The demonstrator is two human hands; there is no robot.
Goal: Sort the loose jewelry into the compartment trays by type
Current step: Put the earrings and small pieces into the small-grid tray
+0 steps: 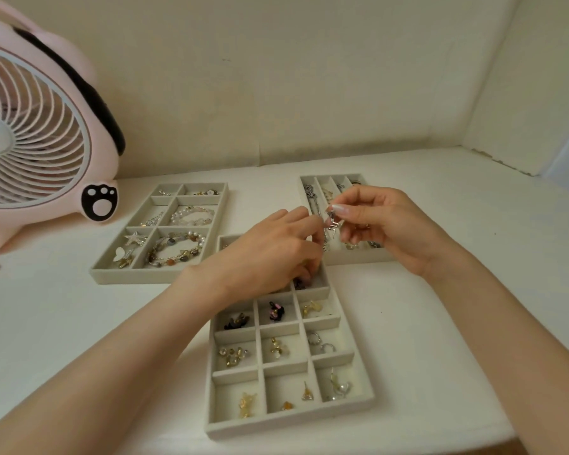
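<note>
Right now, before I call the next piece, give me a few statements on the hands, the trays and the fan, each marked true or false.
1. The right hand pinches a silver pendant over the long-slot tray. True.
2. The fan stands to the right of the trays. False: it is at the far left.
3. The left tray holds beaded bracelets. True.
4. The near tray is empty. False: most of its visible compartments hold small pieces.
5. The left hand lies flat beside the trays. False: it is over the near tray's far end, fingers curled.
</note>
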